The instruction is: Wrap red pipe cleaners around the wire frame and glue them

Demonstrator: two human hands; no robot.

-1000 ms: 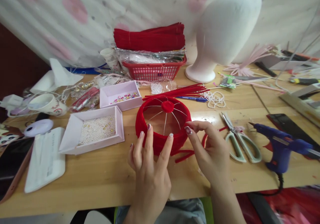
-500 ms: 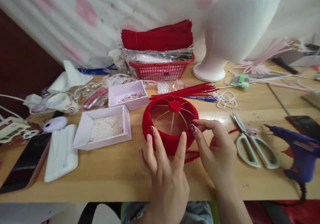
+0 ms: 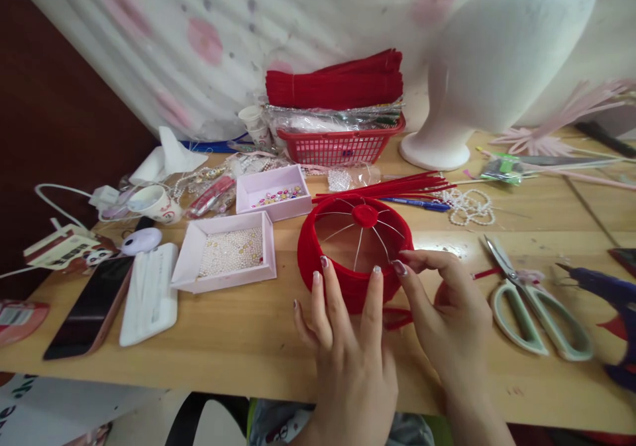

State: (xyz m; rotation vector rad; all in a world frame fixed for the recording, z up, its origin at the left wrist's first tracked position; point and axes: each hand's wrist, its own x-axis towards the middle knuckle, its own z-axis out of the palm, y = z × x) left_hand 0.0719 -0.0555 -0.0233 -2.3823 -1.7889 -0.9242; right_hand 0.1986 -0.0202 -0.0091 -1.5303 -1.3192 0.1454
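Observation:
A round red frame (image 3: 304,247), wrapped in fuzzy strip, stands on the table before me. Bare wires run from its rim to a red disc (image 3: 365,216) at the top. My left hand (image 3: 348,346) lies against the near side of the frame, fingers spread and fingertips on the rim. At the right of the rim, the thumb and index finger of my right hand (image 3: 447,320) are pinched together on the frame; its other fingers are curled. A red strip (image 3: 397,318) loops out below the frame between my hands.
Scissors (image 3: 534,307) and a blue glue gun (image 3: 606,293) lie to the right. Boxes of pearl beads (image 3: 231,250) and gems (image 3: 273,191) stand left. Behind are red stems (image 3: 387,185), a red basket (image 3: 340,148) and a white mannequin head (image 3: 497,55). A phone (image 3: 89,307) lies far left.
The view has swung a little to the left, so everything sits further right in the picture. My hands keep almost the same hold and place on the red frame.

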